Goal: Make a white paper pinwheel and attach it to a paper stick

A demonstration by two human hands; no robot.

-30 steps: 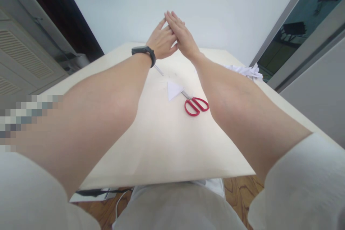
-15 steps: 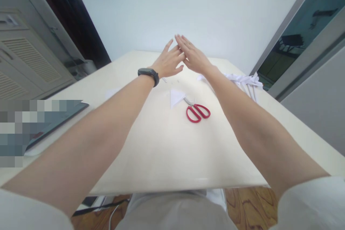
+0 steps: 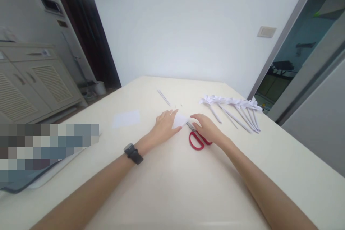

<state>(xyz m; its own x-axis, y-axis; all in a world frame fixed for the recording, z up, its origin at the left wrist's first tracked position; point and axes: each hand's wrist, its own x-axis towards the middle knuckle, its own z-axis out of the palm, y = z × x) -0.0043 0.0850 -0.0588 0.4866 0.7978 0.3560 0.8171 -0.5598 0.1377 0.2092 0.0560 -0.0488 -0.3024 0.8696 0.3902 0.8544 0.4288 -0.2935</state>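
A small white paper triangle (image 3: 180, 120) lies in the middle of the table. My left hand (image 3: 164, 127), with a dark band on its wrist, is at the triangle's left side. Its thumb and fingers are apart at the paper's edges; whether they press on it I cannot tell. Beside the triangle's right tip is my right hand (image 3: 207, 127), thumb and forefinger apart, with nothing seen between them. Red-handled scissors (image 3: 196, 141) lie under and beside the right hand, which hides part of the blades and one handle.
To the right lies a row of white folded-paper pieces with rolled stems (image 3: 229, 102). Two thin white sticks (image 3: 164, 97) lie farther back. A flat white paper sheet (image 3: 126, 118) is on the left, near a blurred-out device (image 3: 40, 176) at the table's left edge.
My hands have come down from above the table, where their fingertips met, and moved apart to either side of the paper triangle. The view has tilted up.
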